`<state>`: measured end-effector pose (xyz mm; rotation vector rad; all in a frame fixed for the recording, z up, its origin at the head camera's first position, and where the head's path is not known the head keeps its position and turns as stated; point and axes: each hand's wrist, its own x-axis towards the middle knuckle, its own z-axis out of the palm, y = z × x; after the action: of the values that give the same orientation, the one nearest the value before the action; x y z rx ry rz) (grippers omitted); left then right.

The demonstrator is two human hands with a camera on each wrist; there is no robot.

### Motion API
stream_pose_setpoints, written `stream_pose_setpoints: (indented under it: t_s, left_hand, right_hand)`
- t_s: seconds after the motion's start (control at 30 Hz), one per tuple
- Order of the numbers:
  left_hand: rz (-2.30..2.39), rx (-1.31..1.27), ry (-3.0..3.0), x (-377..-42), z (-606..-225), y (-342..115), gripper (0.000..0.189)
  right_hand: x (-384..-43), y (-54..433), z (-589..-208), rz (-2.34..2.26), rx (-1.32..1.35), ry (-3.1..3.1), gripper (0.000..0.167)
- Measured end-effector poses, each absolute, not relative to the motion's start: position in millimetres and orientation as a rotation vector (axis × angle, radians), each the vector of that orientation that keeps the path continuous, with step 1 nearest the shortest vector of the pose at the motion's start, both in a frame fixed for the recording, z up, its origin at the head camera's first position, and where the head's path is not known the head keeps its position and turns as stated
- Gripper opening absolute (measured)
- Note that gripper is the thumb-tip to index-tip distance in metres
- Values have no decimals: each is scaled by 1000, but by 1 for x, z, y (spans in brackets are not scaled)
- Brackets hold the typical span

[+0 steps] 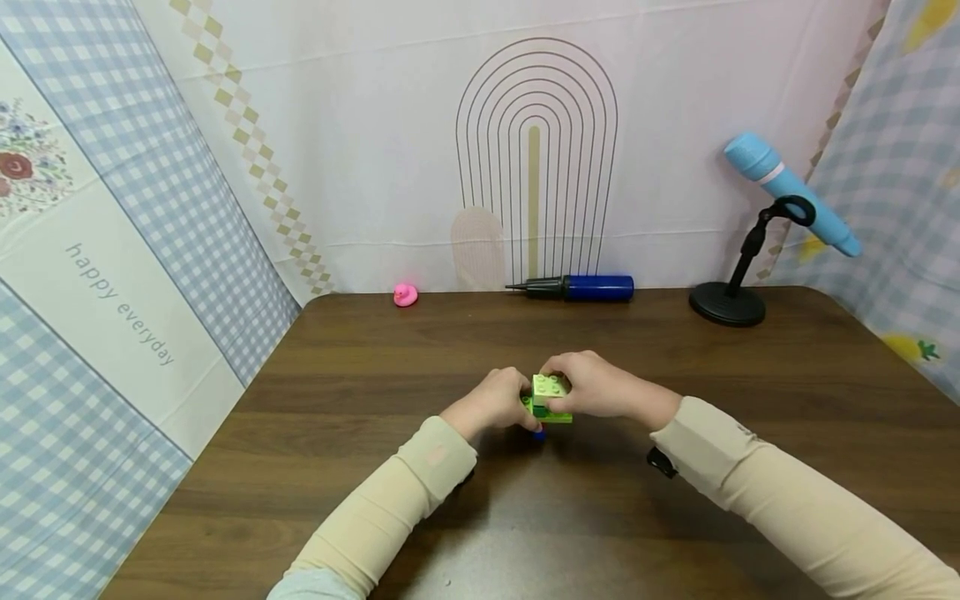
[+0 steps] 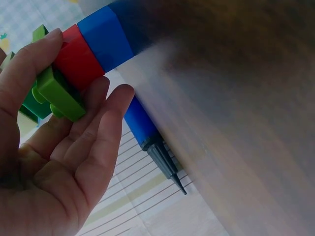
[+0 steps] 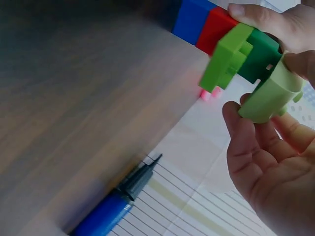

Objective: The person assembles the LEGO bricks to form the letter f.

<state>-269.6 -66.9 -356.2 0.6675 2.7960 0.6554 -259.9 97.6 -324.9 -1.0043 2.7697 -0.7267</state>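
A stack of toy building bricks stands on the brown table between both hands. From the bottom up come a blue brick [image 3: 193, 20], a red brick [image 3: 215, 29], a bright green plate [image 3: 224, 61] jutting out sideways, a dark green brick [image 3: 258, 56] and a pale green curved brick [image 3: 268, 96]. My left hand [image 1: 498, 400] grips the stack around the red brick and green plate, the thumb [image 2: 42, 54] on one side. My right hand [image 1: 592, 385] pinches the pale green brick at the top. Whether that brick sits flush on the dark green one, I cannot tell.
Along the table's [image 1: 360, 467] back edge are a pink rubber duck [image 1: 405, 294], a blue and black hand pump [image 1: 592, 288], and a black stand [image 1: 729, 302] holding a light blue microphone [image 1: 795, 196]. Patterned cloth [image 1: 375, 125] hangs behind and at both sides.
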Motion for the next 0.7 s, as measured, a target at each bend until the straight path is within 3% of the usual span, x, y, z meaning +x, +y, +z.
stream_pose_setpoints:
  t_s: [0.7]
  left_hand:
    - [891, 852, 2675, -268, -339, -83, 27]
  right_hand:
    - [-260, 89, -315, -569, -1064, 2782, 21]
